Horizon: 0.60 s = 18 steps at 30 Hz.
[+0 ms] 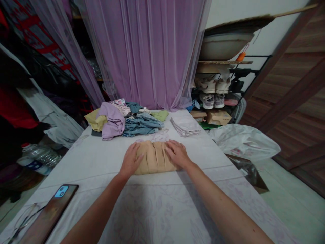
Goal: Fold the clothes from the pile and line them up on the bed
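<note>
A tan garment, folded into a compact rectangle with creases across it, lies flat on the patterned white cloth in front of me. My left hand rests on its left end, fingers stretched out. On the right end lies my right hand, its fingers spread over the fabric. Both hands press from above rather than grip. Just beyond is a heap of clothes with a lilac garment, a denim piece and an olive-yellow one. A folded white-grey cloth sits to the right of the heap.
A phone and a cable lie at the near left. Plastic bottles stand beyond the left edge. A purple curtain hangs behind. At right are a shoe rack with sneakers, a plastic bag and an open box.
</note>
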Each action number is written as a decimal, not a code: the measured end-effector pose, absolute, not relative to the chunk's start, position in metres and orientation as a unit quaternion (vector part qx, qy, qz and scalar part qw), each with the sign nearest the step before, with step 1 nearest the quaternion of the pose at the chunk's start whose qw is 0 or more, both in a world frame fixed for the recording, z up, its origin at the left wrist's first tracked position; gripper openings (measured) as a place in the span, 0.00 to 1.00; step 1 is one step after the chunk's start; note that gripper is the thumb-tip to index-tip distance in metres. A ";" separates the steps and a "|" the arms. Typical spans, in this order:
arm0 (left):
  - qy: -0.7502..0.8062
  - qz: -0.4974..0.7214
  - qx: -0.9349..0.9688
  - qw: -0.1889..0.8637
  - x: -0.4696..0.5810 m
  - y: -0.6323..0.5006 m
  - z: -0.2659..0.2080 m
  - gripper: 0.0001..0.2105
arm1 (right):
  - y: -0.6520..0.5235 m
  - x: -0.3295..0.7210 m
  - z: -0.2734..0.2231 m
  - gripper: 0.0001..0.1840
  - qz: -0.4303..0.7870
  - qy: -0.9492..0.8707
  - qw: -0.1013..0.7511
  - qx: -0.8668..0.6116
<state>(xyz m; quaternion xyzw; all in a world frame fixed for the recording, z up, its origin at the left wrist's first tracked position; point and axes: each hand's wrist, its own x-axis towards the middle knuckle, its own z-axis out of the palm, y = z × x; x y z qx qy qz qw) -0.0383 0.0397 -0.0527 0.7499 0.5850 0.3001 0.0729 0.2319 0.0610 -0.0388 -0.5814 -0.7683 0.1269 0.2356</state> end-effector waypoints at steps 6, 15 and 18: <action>0.736 0.277 0.567 0.244 -0.059 0.042 -0.033 0.30 | 0.095 0.258 -0.028 0.29 0.214 -0.723 0.206 -0.623; 0.682 0.178 0.547 0.452 -0.068 0.061 -0.016 0.31 | 0.128 0.258 -0.013 0.29 0.335 -0.758 0.085 -0.554; 0.672 0.190 0.546 0.463 -0.063 0.061 -0.021 0.30 | 0.131 0.255 -0.015 0.28 0.358 -0.757 0.066 -0.543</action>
